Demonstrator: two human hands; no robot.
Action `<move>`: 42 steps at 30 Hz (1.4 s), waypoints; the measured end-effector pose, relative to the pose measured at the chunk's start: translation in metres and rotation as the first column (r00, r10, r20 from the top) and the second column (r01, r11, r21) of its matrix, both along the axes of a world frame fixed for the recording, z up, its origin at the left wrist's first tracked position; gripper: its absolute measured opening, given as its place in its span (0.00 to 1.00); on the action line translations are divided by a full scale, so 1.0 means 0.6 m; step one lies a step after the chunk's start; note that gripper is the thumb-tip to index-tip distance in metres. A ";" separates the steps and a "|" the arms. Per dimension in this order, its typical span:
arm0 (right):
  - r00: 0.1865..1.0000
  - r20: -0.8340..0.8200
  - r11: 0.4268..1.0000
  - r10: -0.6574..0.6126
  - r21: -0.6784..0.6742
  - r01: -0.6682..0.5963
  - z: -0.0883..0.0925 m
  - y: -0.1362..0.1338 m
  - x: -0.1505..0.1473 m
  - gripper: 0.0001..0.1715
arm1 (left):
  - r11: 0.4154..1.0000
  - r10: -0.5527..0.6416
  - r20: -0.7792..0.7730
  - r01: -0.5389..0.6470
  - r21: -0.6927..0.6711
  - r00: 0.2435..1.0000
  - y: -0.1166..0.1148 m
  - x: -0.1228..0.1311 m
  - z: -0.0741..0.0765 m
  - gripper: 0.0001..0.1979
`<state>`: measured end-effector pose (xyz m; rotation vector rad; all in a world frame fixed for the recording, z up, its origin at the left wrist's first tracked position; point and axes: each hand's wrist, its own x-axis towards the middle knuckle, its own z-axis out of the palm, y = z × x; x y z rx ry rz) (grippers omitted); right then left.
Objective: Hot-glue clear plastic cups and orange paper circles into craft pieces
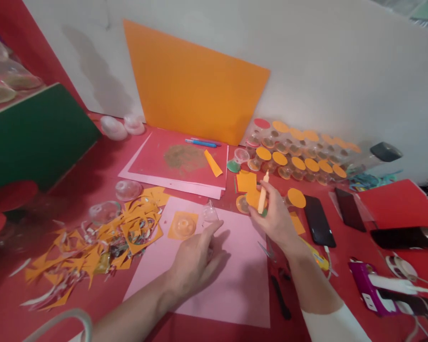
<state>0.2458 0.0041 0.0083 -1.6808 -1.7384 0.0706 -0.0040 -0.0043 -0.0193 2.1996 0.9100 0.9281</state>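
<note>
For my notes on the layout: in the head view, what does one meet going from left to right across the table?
Green board, orange paper scraps, left hand, right hand with a pale stick, black phone, purple box.

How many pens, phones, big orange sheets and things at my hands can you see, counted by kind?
2 pens on the red sheet
2 dark phones
1 large orange sheet against the wall
1 pale stick in the right hand
1 clear dome at the left hand
Total: 7
</note>
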 end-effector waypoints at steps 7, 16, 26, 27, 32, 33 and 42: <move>0.984 -0.069 0.984 -0.165 0.062 0.170 0.041 -0.018 0.035 0.37 | 1.000 0.023 -0.020 -0.023 0.015 1.000 0.003 0.002 -0.001 0.22; 0.901 0.058 0.903 -0.430 0.017 0.430 0.027 -0.028 0.148 0.45 | 0.994 0.018 -0.047 -0.013 0.111 0.999 0.005 0.004 0.004 0.16; 0.878 0.018 0.877 -0.478 -0.042 0.478 0.023 -0.027 0.142 0.43 | 0.984 -0.025 -0.085 0.040 0.173 0.996 0.010 0.007 0.011 0.09; 0.873 0.019 0.873 -0.487 -0.022 0.487 0.034 -0.033 0.138 0.44 | 0.985 -0.039 -0.087 0.053 0.165 0.995 0.009 0.007 0.010 0.09; 0.883 -0.068 0.880 -0.465 0.074 0.469 0.087 -0.087 0.099 0.46 | 0.989 -0.076 -0.094 0.087 0.118 0.993 0.008 0.006 0.006 0.10; 0.890 -0.110 0.888 -0.442 0.083 0.452 0.093 -0.100 0.085 0.46 | 0.989 -0.084 -0.098 0.095 0.114 0.992 0.008 0.006 0.006 0.10; 0.995 -0.094 0.999 -0.035 -0.003 0.035 0.046 -0.158 -0.100 0.37 | 0.990 -0.094 -0.119 0.080 -0.120 0.988 0.006 -0.001 0.015 0.14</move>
